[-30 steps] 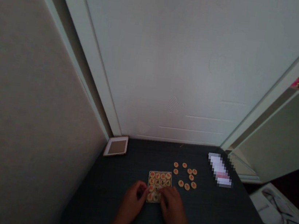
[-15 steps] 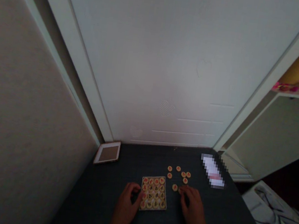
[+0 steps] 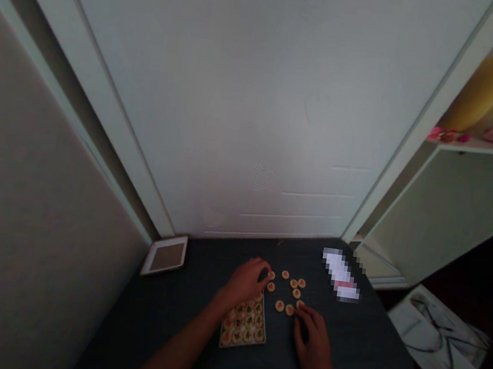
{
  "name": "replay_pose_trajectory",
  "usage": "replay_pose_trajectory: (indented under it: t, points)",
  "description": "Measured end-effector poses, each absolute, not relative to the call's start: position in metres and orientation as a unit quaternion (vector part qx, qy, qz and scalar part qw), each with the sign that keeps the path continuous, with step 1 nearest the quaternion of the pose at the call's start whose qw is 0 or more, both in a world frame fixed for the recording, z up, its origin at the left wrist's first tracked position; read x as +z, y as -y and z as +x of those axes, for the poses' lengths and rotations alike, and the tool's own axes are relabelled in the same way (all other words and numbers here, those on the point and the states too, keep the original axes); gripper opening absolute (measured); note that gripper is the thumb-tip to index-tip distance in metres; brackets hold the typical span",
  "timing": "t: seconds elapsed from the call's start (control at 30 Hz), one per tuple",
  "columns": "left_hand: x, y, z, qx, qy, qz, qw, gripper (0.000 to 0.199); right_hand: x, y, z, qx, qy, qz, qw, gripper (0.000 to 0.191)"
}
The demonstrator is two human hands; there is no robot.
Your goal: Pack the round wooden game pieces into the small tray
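Observation:
A square tray (image 3: 264, 336) holds rows of round Chinese chess pieces (image 3: 249, 321) with red or black characters. My left hand (image 3: 246, 281) reaches across the tray's far side, covering part of it, its thumb and index finger closed on the edge of a red-marked piece (image 3: 271, 276). Another red-marked piece (image 3: 271, 287) lies just below those fingertips. To the right of the tray, my right hand (image 3: 313, 338) is low over the table, thumb and fingers apart. Its fingertips touch or nearly touch a piece (image 3: 289, 310), and another piece (image 3: 300, 305) is partly behind them.
Several loose pieces (image 3: 296, 293) lie on the dark table (image 3: 155, 324). A framed tablet-like object (image 3: 166, 255) sits at the back left. A blurred-out bright object (image 3: 340, 274) lies at the right. A white panel (image 3: 255, 119) rises behind the table; a shelf (image 3: 483, 146) stands right.
My left hand has moved from the tray's left side up and right to a loose piece. Near my right fingertips, more pieces now show. The view has shifted slightly.

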State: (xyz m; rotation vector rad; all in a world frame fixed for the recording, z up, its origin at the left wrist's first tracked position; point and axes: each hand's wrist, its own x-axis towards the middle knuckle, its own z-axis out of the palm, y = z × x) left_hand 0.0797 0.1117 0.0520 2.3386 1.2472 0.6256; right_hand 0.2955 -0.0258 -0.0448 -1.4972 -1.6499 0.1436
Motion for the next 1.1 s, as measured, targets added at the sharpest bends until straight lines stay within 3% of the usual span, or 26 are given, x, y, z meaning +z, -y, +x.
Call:
replay_pose_trajectory:
  t: [0.17, 0.57, 0.83, 1.1]
  points:
    - [0.051, -0.133, 0.096, 0.175, -0.412, 0.867, 0.221, 0.017, -0.043, 0.027, 0.294, 0.060, 0.663, -0.605, 0.438, 0.025]
    - [0.053, -0.089, 0.123, 0.084, -0.320, 0.916, 0.227, 0.018, -0.041, 0.013, 0.301, 0.040, 0.668, -0.604, 0.433, 0.024]
    - [0.069, -0.100, 0.107, 0.144, -0.338, 0.879, 0.304, 0.037, -0.038, 0.016, 0.299, 0.036, 0.673, -0.604, 0.426, 0.025]
    - [0.084, -0.109, 0.044, 0.213, -0.407, 0.786, 0.413, 0.025, -0.035, 0.015, 0.296, 0.046, 0.650, -0.605, 0.457, 0.025]
